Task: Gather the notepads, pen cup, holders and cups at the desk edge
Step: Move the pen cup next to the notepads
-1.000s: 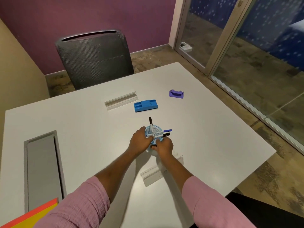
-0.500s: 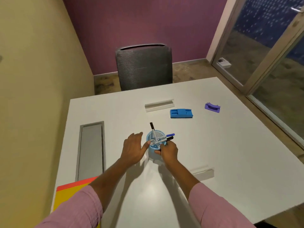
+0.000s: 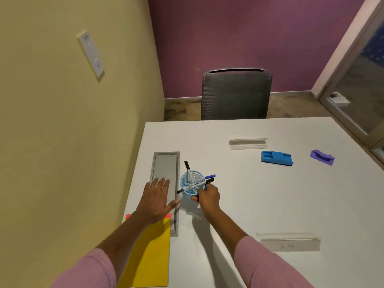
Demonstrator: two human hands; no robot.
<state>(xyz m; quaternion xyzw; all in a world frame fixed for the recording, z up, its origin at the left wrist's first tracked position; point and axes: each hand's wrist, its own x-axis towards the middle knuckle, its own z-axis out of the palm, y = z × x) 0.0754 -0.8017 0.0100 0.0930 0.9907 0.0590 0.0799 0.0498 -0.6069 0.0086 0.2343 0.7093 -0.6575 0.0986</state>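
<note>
**Pen cup carried to the left side of the desk, one hand now off it**

Pen cup [image 3: 190, 185], a blue mesh tub with several markers splayed over its rim, now sits left of centre in the frame, just beside the grey recessed cable tray [image 3: 165, 169]. A second ago it stood mid-desk with both hands cupped round it. Now only the right hand [image 3: 207, 198] grips it, fingers curled against its near wall. The left hand [image 3: 156, 198] has let go and lies spread wide and flat over the tray, thumb pointing toward the cup, holding nothing.

Just below that hand, at the lower left, lie the notepads [image 3: 149, 254], yellow on top with an orange-red edge showing. So the cup has arrived near them at the desk's left edge, and this step looks nearly done.

Well apart to the right remain the blue holder [image 3: 276, 158], the purple holder [image 3: 322, 157] and two clear strip holders, one at upper centre [image 3: 248, 144] and one at lower right [image 3: 289, 242]. These likely come next.
</note>
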